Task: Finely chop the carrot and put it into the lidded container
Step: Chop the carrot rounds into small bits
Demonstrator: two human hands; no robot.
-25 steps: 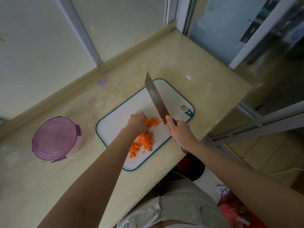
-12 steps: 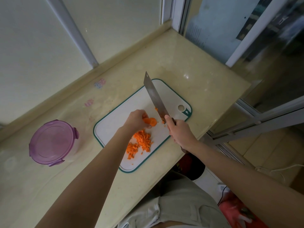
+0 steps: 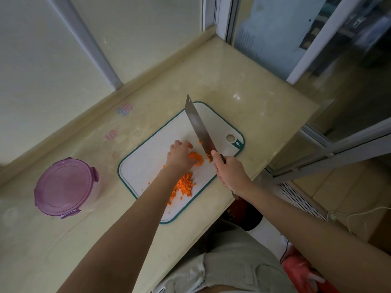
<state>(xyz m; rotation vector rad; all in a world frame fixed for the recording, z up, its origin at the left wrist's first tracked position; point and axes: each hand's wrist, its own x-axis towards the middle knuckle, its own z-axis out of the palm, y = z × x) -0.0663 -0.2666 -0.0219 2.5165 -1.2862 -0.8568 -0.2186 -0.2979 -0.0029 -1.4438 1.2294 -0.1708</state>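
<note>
A white cutting board [image 3: 148,166] with a green rim lies on the beige counter. My left hand [image 3: 178,156] holds carrot slices [image 3: 196,159] down on the board with curled fingers. Just right of them, my right hand [image 3: 230,173] grips the handle of a cleaver [image 3: 200,129], whose blade is raised and points away from me, with carrot bits stuck to it. A pile of finely chopped carrot [image 3: 183,187] sits on the board near me, partly hidden by my left forearm. The round container with a purple lid [image 3: 63,187] stands closed at the left.
The counter [image 3: 232,81] ends in a wall and window frames at the back and a glass door at the right. Its front edge runs just below the board. A cable and red objects lie on the floor at the lower right.
My left hand has shifted over the carrot slices and regathered them. The cleaver stays raised beside them, barely moved.
</note>
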